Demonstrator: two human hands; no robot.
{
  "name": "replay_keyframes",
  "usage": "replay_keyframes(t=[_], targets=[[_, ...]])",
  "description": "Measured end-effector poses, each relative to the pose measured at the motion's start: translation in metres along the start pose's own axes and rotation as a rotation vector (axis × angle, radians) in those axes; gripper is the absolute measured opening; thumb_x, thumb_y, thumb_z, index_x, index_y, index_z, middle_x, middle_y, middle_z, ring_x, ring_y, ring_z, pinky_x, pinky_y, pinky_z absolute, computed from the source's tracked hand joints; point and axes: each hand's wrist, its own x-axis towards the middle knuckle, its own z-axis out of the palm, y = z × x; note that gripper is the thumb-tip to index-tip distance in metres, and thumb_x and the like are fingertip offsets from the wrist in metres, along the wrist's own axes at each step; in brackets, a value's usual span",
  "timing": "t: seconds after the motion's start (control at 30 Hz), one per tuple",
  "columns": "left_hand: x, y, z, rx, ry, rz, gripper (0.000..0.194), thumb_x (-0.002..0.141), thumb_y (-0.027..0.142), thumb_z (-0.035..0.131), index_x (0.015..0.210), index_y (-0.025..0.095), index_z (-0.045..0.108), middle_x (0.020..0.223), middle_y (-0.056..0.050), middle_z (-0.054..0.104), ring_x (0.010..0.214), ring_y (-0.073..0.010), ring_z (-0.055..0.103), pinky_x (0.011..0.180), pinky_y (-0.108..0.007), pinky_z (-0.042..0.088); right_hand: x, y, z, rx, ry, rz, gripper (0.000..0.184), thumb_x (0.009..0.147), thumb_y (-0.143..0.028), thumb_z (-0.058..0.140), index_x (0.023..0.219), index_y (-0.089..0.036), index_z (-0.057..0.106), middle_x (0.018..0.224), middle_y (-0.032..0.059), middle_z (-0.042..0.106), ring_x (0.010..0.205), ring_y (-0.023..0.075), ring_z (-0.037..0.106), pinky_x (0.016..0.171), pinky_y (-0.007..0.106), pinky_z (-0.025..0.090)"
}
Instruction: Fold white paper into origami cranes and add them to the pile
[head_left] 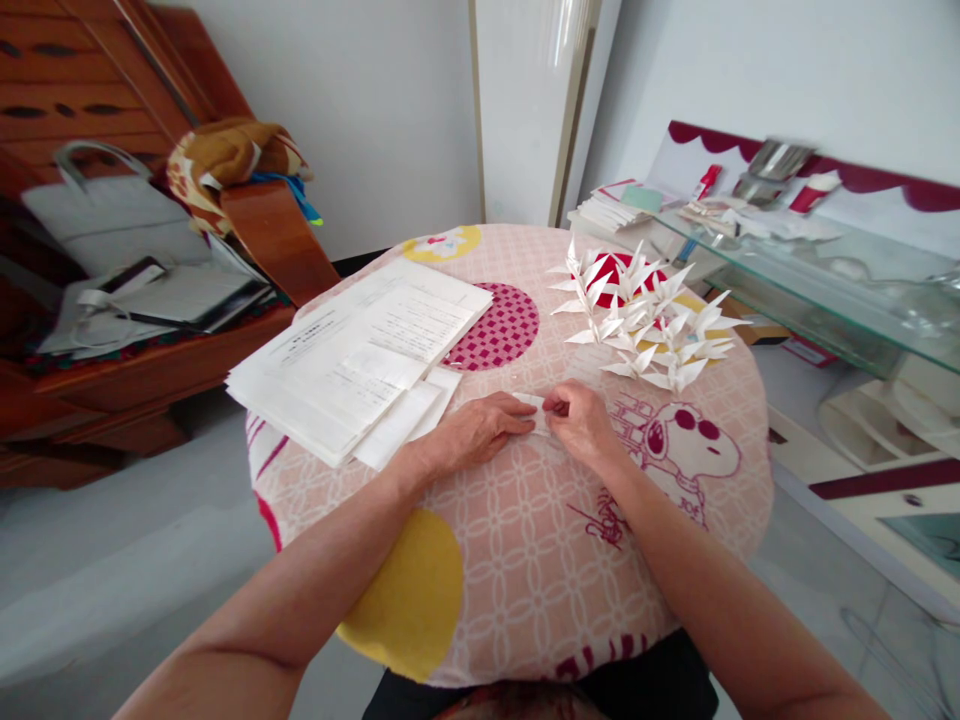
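Note:
A small piece of folded white paper (537, 412) lies on the cloth-covered table between my hands. My left hand (487, 428) is on its left part, with the fingertips pressing the paper down. At the paper's right edge, my right hand (579, 418) pinches it between thumb and curled fingers. Both hands partly cover the paper, so its full shape is hidden. Several finished white paper cranes (645, 315) stand grouped beyond my right hand. Left of my left hand sits a stack of printed sheets (360, 340), with smaller blank paper pieces (405, 420) sticking out beneath it.
The round table wears a pink patterned cloth (510, 560). At the right stands a glass-shelved cabinet (862, 290) holding metal bowls (772, 170), a red cup (814, 192) and papers. A wooden bench (277, 235) on the left carries a grey bag (112, 215) and a blanket (232, 160).

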Motion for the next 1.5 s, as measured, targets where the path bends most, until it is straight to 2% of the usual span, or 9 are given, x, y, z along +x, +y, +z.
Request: replay_keyframes(t=[0.23,0.43,0.53,0.7,0.9,1.07,1.17,1.27,1.5], targets=[[0.0,0.003,-0.001,0.028,-0.023,0.031,0.04,0.09,0.004,0.05,0.116,0.024,0.073,0.13,-0.009,0.068,0.121,-0.023,0.062,0.106,-0.039,0.048,0.003,-0.001,0.003,0.015,0.024,0.043,0.013,0.069,-0.006,0.061,0.07,-0.017,0.068,0.074,0.0026,0.066,0.069,0.0161,0.061,0.067,0.028,0.045],[0.0,0.004,0.0,0.061,-0.042,-0.036,0.044,0.087,0.003,0.052,0.117,0.028,0.072,0.132,-0.006,0.066,0.123,-0.0225,0.06,0.107,-0.041,0.047,0.003,0.002,0.001,0.077,0.071,0.096,0.02,0.068,-0.003,0.057,0.075,-0.017,0.069,0.073,0.0026,0.069,0.068,0.0169,0.063,0.066,0.028,0.047],[0.004,0.005,0.003,0.042,0.027,-0.058,0.036,0.091,0.007,0.05,0.111,0.025,0.074,0.127,-0.008,0.068,0.118,-0.0213,0.063,0.104,-0.038,0.049,0.001,0.005,-0.003,0.075,0.135,0.101,0.015,0.075,-0.011,0.059,0.083,-0.017,0.07,0.079,0.0043,0.071,0.071,0.0177,0.065,0.07,0.03,0.05],[0.02,0.002,0.009,0.087,0.169,-0.2,0.024,0.088,0.013,0.061,0.111,0.018,0.069,0.119,-0.01,0.069,0.111,-0.0216,0.064,0.101,-0.036,0.05,0.003,0.003,-0.002,0.04,0.063,0.05,0.029,0.067,-0.007,0.066,0.094,-0.017,0.072,0.084,0.0043,0.07,0.073,0.0174,0.064,0.073,0.032,0.051],[0.031,-0.004,0.006,0.111,0.135,-0.233,0.038,0.083,0.018,0.067,0.121,0.017,0.066,0.119,-0.011,0.069,0.114,-0.0235,0.063,0.102,-0.038,0.048,0.005,0.009,0.004,0.334,0.119,0.108,0.037,0.066,-0.012,0.062,0.101,-0.017,0.07,0.079,0.0005,0.069,0.07,0.0167,0.066,0.071,0.031,0.053],[0.032,-0.005,0.0,0.039,0.133,-0.366,0.019,0.079,0.021,0.067,0.096,0.016,0.072,0.091,-0.005,0.07,0.086,-0.0188,0.066,0.081,-0.028,0.05,0.008,0.009,0.003,0.601,0.059,0.208,0.048,0.061,-0.02,0.069,0.109,-0.017,0.068,0.085,0.0031,0.073,0.067,0.0171,0.066,0.062,0.029,0.051],[0.03,-0.01,0.0,-0.088,0.199,-0.462,0.012,0.078,0.027,0.066,0.078,0.015,0.069,0.07,0.0,0.063,0.067,-0.0144,0.059,0.063,-0.024,0.044,0.008,0.003,-0.001,0.632,-0.04,0.223,0.064,0.062,-0.023,0.071,0.125,-0.015,0.064,0.072,-0.0013,0.069,0.057,0.0151,0.06,0.053,0.026,0.045],[0.028,-0.011,0.003,-0.31,0.282,-0.521,0.017,0.076,0.032,0.066,0.075,0.014,0.064,0.063,0.003,0.059,0.058,-0.0114,0.054,0.052,-0.021,0.037,0.007,-0.003,-0.002,0.671,-0.062,0.208,0.073,0.063,-0.022,0.071,0.134,-0.014,0.059,0.063,-0.0059,0.064,0.053,0.0126,0.055,0.052,0.025,0.041],[0.027,0.003,0.014,-0.86,0.227,-0.516,0.033,0.07,0.034,0.073,0.095,0.013,0.066,0.082,-0.002,0.069,0.065,-0.0137,0.064,0.058,-0.024,0.051,0.007,-0.011,0.001,0.808,0.076,0.291,0.072,0.061,-0.023,0.072,0.132,-0.016,0.061,0.064,-0.0055,0.066,0.056,0.0129,0.054,0.055,0.027,0.041]])
